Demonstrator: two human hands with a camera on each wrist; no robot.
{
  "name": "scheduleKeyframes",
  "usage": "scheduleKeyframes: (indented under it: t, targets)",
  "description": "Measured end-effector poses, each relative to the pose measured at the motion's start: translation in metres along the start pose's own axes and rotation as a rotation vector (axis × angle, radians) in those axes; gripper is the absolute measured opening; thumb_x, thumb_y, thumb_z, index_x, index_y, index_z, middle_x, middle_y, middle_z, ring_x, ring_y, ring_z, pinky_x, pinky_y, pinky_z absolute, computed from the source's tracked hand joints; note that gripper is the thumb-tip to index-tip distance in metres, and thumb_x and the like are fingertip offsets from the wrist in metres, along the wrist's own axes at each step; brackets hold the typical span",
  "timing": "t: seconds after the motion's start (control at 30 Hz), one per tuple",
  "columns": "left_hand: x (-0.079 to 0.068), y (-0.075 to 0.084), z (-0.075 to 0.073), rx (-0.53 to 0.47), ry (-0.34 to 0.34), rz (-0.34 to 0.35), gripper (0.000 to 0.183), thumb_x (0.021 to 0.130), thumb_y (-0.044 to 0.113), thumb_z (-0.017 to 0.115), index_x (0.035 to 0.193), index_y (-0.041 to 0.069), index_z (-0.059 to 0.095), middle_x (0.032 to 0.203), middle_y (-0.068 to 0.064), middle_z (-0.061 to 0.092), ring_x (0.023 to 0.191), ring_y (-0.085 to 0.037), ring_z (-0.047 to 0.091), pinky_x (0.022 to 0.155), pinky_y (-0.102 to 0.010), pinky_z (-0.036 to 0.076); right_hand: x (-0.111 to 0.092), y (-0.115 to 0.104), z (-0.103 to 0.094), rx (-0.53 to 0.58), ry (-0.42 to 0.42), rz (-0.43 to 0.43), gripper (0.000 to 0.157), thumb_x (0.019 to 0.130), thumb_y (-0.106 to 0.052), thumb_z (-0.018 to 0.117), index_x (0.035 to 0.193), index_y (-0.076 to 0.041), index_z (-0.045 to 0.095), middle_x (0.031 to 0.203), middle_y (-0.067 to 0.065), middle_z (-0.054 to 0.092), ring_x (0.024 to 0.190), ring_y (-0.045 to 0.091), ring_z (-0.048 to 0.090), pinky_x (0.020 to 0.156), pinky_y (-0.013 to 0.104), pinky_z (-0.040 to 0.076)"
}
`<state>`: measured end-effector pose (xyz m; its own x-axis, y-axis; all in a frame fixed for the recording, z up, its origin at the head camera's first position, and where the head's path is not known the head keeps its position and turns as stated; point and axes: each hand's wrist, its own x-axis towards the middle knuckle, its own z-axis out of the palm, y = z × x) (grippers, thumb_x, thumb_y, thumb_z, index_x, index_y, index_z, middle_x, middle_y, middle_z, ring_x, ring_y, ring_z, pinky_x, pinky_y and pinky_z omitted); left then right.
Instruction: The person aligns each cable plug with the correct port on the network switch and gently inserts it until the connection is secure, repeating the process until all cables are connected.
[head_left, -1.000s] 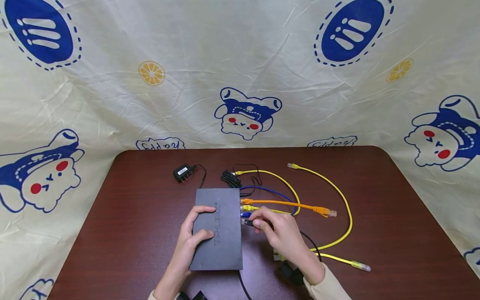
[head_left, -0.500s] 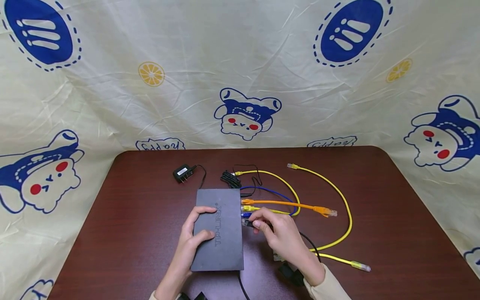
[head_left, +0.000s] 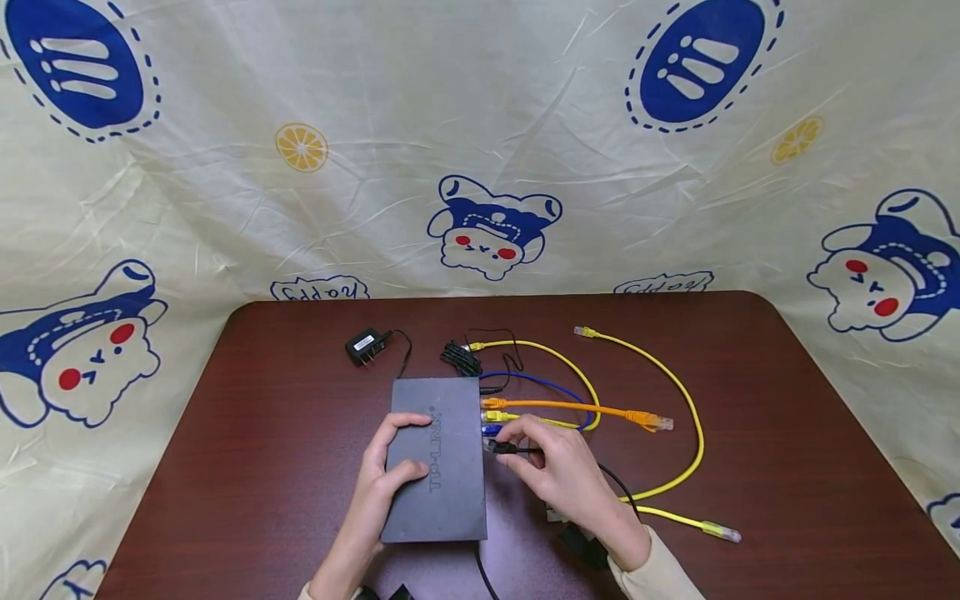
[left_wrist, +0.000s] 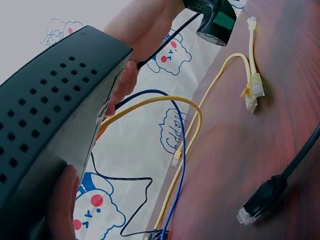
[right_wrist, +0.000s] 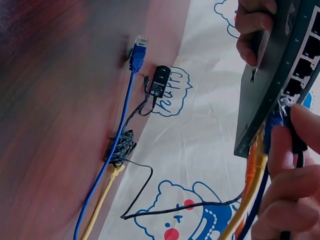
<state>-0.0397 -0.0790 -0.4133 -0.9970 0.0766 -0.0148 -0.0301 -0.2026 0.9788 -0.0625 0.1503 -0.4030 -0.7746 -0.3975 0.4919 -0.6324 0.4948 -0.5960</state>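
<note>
My left hand (head_left: 382, 473) grips the dark TP-Link network switch (head_left: 457, 510) by its left side, thumb and a finger across its top face. At the switch's right side, my right hand (head_left: 562, 471) pinches the black Ethernet plug (head_left: 503, 447) of a black cable between thumb and finger, its clear tip at a port. Just beside it, a blue plug (head_left: 492, 430), a yellow plug (head_left: 495, 416) and an orange plug (head_left: 492, 403) sit in neighbouring ports. Bare ports (right_wrist: 302, 67) show farther along the row. Whether the black plug is fully seated is hidden by my fingers.
A black power adapter (head_left: 367, 345) lies at the back left, near a bundled black cord (head_left: 461, 358). Yellow cables (head_left: 693, 400) curve across the table on the right. The orange cable's loose end (head_left: 651, 423) points right. Another black plug (left_wrist: 262, 200) lies on the table.
My right thumb and finger have shifted slightly, and more of the black plug shows between them. The switch and my left hand have barely moved.
</note>
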Motion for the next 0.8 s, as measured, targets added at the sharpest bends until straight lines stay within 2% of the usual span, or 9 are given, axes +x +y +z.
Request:
scheduleKeyframes:
  t: [0.17, 0.37, 0.57, 0.8]
  targets:
    - [0.0003, 0.0, -0.001, 0.003, 0.002, 0.0, 0.049, 0.073, -0.004, 0.056, 0.119, 0.012, 0.057, 0.121, -0.015, 0.048, 0.102, -0.033, 0.047, 0.076, -0.042, 0.044, -0.0015, -0.0008, 0.0021, 0.029, 0.056, -0.037, 0.029, 0.074, 0.0, 0.078, 0.094, -0.017, 0.066, 0.092, -0.007, 0.052, 0.059, 0.001, 0.04, 0.051, 0.016, 0.036]
    - [0.0004, -0.0001, -0.0017, 0.011, -0.004, 0.009, 0.049, 0.073, -0.004, 0.057, 0.119, 0.012, 0.058, 0.122, -0.014, 0.048, 0.102, -0.034, 0.047, 0.077, -0.043, 0.043, -0.0023, -0.0009, 0.0043, 0.018, 0.105, -0.072, 0.03, 0.072, 0.003, 0.078, 0.094, -0.014, 0.069, 0.09, -0.007, 0.057, 0.063, 0.002, 0.045, 0.053, 0.012, 0.037]
    - [0.0017, -0.0004, -0.0019, 0.014, -0.009, 0.01, 0.049, 0.072, -0.004, 0.057, 0.119, 0.012, 0.058, 0.124, -0.012, 0.048, 0.105, -0.033, 0.045, 0.083, -0.042, 0.04, -0.0023, -0.0009, 0.0065, -0.029, 0.16, -0.117, 0.033, 0.068, 0.005, 0.08, 0.093, -0.013, 0.069, 0.09, -0.005, 0.061, 0.07, 0.006, 0.058, 0.057, 0.016, 0.044]
    - [0.0031, 0.0004, -0.0016, 0.032, -0.01, 0.009, 0.049, 0.072, -0.002, 0.058, 0.118, 0.014, 0.059, 0.124, -0.012, 0.049, 0.105, -0.033, 0.045, 0.084, -0.043, 0.039, -0.0017, -0.0043, 0.0079, -0.121, 0.209, -0.131, 0.03, 0.065, 0.002, 0.083, 0.089, -0.011, 0.07, 0.086, -0.005, 0.064, 0.076, 0.011, 0.063, 0.062, 0.023, 0.049]
